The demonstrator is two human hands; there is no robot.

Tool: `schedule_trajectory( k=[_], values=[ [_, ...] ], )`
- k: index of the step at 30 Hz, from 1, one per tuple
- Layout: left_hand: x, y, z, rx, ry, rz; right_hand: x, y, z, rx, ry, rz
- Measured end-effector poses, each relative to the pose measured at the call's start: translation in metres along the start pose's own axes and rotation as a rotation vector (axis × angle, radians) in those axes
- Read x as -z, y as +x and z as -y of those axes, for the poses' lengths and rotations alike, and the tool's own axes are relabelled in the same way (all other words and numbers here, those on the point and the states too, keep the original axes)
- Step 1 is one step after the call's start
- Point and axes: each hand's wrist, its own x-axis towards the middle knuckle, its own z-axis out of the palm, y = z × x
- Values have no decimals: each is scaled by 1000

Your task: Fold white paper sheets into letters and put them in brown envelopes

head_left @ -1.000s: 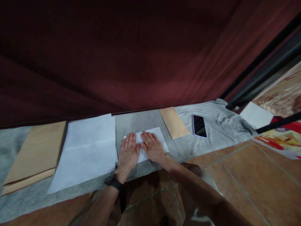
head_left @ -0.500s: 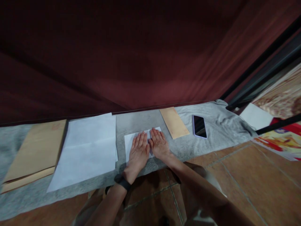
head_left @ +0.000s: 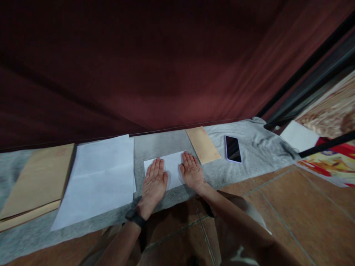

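White paper (head_left: 173, 166) lies on grey cloth (head_left: 158, 142), its middle newly bared as the left hand (head_left: 154, 181) and right hand (head_left: 192, 174), flat, fingers extended, gripping nothing, part toward opposite ends, seemingly smoothing it out.

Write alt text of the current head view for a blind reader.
A bare left hand and right hand lie flat on a small rectangular white paper, over grey cloth. Large white paper sheets and a brown paper packet lie to the left; a narrow tan paper envelope and a lilac-edged black phone to the right.
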Motion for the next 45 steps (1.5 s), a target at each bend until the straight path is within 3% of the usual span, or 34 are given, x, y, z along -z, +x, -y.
schedule_trajectory(
  k=[10,13,20,26,30,35,40,45],
  values=[
    [1,-9,17,56,-34,-68,8,-11,-17,5,32,-63],
    [4,-6,8,48,-23,-89,15,-11,-13,56,75,-59],
    [-3,-5,-28,-146,-78,-35,14,-7,18,239,200,7],
    [-3,-5,-16,-135,-34,-2,7,-8,12,232,119,-1],
    [4,-7,-9,-84,1,31,7,-9,3,171,87,-10],
    [13,-20,-2,20,25,60,14,-2,-9,-11,84,-25],
    [19,-29,8,-88,5,111,28,11,-17,-143,82,2],
    [22,-25,13,-140,18,110,31,19,-19,-268,128,118]
  ],
)
